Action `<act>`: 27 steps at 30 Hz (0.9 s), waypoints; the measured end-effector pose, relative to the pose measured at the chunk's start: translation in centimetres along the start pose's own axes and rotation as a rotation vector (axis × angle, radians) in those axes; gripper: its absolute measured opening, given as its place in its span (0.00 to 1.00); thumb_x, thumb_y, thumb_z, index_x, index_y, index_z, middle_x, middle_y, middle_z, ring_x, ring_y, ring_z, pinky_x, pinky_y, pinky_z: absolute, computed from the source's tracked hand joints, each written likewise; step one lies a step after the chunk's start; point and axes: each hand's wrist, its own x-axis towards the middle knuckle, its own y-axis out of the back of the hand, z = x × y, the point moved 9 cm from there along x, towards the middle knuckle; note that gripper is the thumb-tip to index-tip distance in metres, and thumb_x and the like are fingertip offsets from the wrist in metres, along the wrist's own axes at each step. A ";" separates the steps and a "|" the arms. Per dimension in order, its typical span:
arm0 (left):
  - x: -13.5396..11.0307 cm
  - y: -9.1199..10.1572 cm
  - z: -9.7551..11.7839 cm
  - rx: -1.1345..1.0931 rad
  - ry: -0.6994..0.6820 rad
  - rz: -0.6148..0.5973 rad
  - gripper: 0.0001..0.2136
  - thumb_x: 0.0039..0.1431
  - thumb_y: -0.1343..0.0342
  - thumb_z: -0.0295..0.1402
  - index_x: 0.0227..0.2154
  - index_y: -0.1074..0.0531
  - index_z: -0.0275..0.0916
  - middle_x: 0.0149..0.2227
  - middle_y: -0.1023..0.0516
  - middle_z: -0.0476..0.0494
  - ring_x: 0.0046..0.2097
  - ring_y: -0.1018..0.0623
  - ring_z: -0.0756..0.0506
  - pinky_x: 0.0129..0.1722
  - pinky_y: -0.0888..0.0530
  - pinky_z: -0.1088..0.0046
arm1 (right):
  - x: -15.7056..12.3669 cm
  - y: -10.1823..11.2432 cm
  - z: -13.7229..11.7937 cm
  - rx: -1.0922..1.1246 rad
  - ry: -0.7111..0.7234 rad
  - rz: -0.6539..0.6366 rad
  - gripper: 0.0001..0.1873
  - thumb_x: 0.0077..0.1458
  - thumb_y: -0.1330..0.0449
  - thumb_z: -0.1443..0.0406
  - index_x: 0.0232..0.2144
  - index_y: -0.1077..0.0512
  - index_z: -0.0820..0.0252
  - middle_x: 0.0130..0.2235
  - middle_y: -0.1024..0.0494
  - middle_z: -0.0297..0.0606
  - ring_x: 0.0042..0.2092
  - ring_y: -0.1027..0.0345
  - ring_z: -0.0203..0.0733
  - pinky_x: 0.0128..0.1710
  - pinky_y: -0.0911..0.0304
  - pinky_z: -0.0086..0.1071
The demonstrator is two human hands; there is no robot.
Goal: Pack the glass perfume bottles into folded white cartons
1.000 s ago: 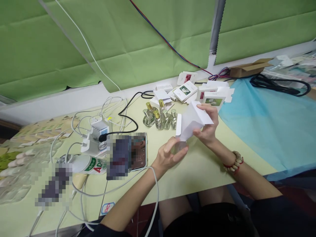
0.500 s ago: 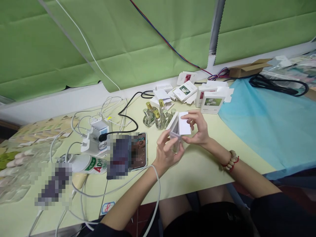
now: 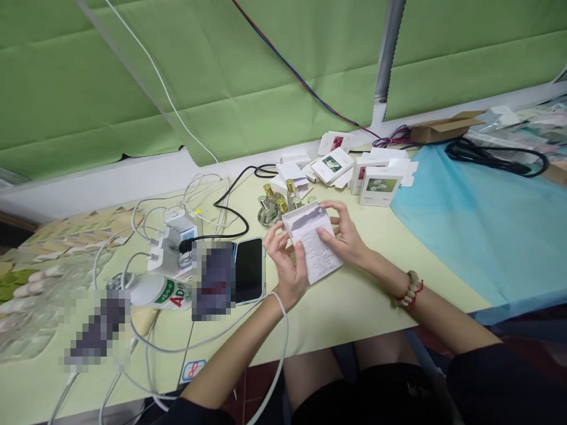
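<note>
Both hands hold a small white carton (image 3: 313, 248) with printed text on its upper face, its top flap open toward the far side. My left hand (image 3: 287, 260) grips the carton's left edge, fingers curled. My right hand (image 3: 343, 233) presses on the right side, fingers over the flap end. Just behind the carton stand several small glass perfume bottles with gold caps (image 3: 277, 203). A bead bracelet sits on my right wrist.
Small white cartons with flower pictures (image 3: 378, 183) lie at the back. A dark phone (image 3: 248, 268), a power strip with chargers and cables (image 3: 170, 245) and a white bottle (image 3: 153, 292) sit left. A blue cloth (image 3: 478, 218) covers the right of the pale green table (image 3: 354, 307).
The carton went from raised and unfolded at my right hand to squared up and lying tilted between both hands, printed face up. The phone screen went dark.
</note>
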 end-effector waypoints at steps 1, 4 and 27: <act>0.0 0.0 -0.2 0.004 0.020 -0.001 0.14 0.64 0.55 0.32 0.51 0.46 0.45 0.54 0.44 0.37 0.53 0.32 0.48 0.39 0.27 0.75 | -0.2 -0.6 0.3 0.010 -0.032 -0.041 0.24 0.56 0.44 0.57 0.53 0.46 0.51 0.51 0.37 0.41 0.37 0.32 0.36 0.27 0.33 0.29; 0.0 -0.1 -1.1 0.015 0.090 -0.008 0.15 0.64 0.54 0.34 0.52 0.47 0.45 0.55 0.45 0.36 0.52 0.32 0.48 0.39 0.27 0.75 | -0.5 -1.4 0.2 -0.018 -0.044 -0.086 0.24 0.58 0.45 0.58 0.54 0.46 0.52 0.49 0.33 0.40 0.40 0.32 0.39 0.37 0.32 0.35; -0.7 -1.0 -2.4 0.152 0.194 -0.159 0.10 0.66 0.60 0.37 0.38 0.35 0.40 0.49 0.41 0.39 0.60 0.40 0.45 0.55 0.34 0.62 | -1.2 -0.1 -2.1 -0.010 0.303 0.042 0.19 0.54 0.44 0.53 0.44 0.45 0.50 0.47 0.36 0.41 0.34 0.32 0.37 0.18 0.41 0.25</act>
